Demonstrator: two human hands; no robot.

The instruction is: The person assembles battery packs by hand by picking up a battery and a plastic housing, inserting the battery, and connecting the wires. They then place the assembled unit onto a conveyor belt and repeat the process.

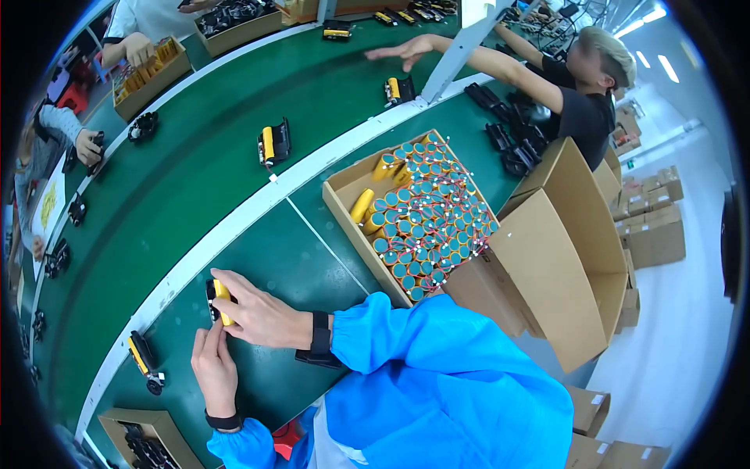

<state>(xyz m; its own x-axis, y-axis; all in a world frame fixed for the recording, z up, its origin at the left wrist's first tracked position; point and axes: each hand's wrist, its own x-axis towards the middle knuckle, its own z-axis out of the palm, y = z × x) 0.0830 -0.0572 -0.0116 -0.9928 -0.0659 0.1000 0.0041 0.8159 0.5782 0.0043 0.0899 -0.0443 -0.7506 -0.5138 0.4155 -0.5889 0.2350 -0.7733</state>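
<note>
Over the green bench, my right hand point(264, 311) is closed around a yellow cylindrical battery point(222, 294), thumb and fingers along its sides. The battery lies in or against a small black plastic housing point(211, 298), mostly covered by my fingers. From below, my left hand point(215, 369) reaches up with its fingertips together at the lower end of the housing, apparently pinching it. To the left of my hands, another black housing with a yellow battery point(141, 353) rests on the bench near the white rail.
A cardboard box point(341, 205) of wired yellow batteries stands to my right, beside a large open carton point(539, 266). Black parts fill a box point(117, 426) at lower left. Past the white rail, the green conveyor point(195, 164) carries assemblies. A co-worker's arm point(500, 66) reaches across it; others work opposite.
</note>
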